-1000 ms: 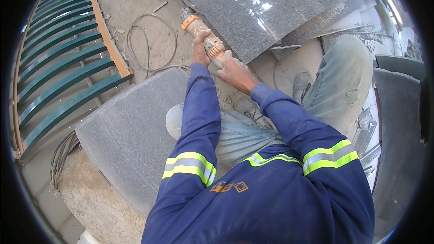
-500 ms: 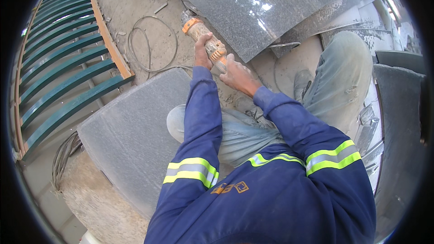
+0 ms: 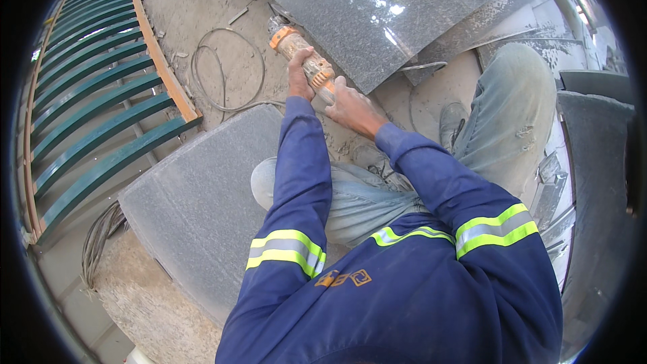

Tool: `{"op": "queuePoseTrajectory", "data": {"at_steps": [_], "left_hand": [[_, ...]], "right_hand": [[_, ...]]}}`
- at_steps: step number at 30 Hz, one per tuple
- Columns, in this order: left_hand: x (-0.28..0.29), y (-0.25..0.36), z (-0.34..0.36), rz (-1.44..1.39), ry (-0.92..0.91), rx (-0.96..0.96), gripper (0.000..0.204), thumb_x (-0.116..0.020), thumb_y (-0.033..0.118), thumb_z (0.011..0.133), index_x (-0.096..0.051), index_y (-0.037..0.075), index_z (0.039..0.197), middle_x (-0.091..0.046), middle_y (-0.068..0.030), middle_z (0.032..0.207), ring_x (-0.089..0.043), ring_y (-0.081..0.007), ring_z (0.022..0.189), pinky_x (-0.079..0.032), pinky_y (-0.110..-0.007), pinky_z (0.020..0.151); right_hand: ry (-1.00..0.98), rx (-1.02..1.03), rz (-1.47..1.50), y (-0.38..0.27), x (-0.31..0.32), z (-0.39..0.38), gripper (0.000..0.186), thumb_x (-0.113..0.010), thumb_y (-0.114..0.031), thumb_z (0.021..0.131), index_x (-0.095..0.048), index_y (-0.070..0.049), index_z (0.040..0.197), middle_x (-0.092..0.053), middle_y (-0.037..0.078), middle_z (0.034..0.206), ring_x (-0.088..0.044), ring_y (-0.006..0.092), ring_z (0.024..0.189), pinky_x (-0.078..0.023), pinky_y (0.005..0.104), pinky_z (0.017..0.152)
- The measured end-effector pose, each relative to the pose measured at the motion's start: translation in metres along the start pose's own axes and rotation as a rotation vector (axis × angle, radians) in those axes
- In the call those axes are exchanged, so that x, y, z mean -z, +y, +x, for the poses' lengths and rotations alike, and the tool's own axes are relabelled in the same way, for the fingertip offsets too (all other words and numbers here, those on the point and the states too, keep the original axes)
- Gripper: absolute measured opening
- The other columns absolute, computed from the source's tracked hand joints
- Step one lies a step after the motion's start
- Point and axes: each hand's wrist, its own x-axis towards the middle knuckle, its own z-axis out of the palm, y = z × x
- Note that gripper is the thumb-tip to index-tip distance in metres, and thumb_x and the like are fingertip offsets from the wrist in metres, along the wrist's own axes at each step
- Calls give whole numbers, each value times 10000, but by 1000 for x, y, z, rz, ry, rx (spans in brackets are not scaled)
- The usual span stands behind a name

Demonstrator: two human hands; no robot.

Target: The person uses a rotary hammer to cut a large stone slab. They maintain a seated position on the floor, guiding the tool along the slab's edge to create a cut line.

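A dusty grey-and-orange power tool, by its shape an angle grinder (image 3: 292, 42), lies slanted across both my hands. My left hand (image 3: 299, 75) is closed around the middle of its body. My right hand (image 3: 354, 108) is wrapped around the rear end, nearer to me. The tool's head points to the far left and is close to the edge of a large dark polished stone slab (image 3: 377, 20). Whether it touches the slab I cannot tell, and no disc can be made out.
A smaller grey slab (image 3: 202, 195) lies by my left knee on a rough block (image 3: 155, 290). Cable (image 3: 263, 71) loops over the dusty ground. A green slatted frame (image 3: 101, 94) stands at left. More slabs and offcuts (image 3: 552, 175) are stacked at right.
The grinder and both hands have shifted only slightly, a little toward the left. My grip on it is the same. The whole view has moved a touch.
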Motion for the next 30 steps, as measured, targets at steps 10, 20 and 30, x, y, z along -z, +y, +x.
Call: {"op": "queuePoseTrajectory", "data": {"at_steps": [10,20,30], "left_hand": [[-12,-2,-13,38,41,-26,334,-676,254,828,-536,44,1046,-628,-150,809,-692,-290,671,-619,-416,619],[-11,-6,-20,20,28,-12,356,-678,256,825,-526,25,1050,-618,-149,807,-680,-289,662,-612,-409,611],[-3,-2,-2,24,15,-24,377,-679,253,825,-509,9,1058,-613,-156,821,-681,-293,675,-609,-417,615]], "right_hand": [[-6,-12,-1,2,2,-7,443,-651,-195,829,-412,34,1123,-668,330,1071,-663,477,1053,-516,536,907],[-18,-44,5,0,2,-16,444,-669,-212,828,-413,18,1109,-670,320,1081,-660,470,1059,-515,529,907],[4,-29,11,1,-1,-1,466,-670,-192,802,-428,28,1133,-671,330,1078,-668,463,1062,-517,525,917]]}}
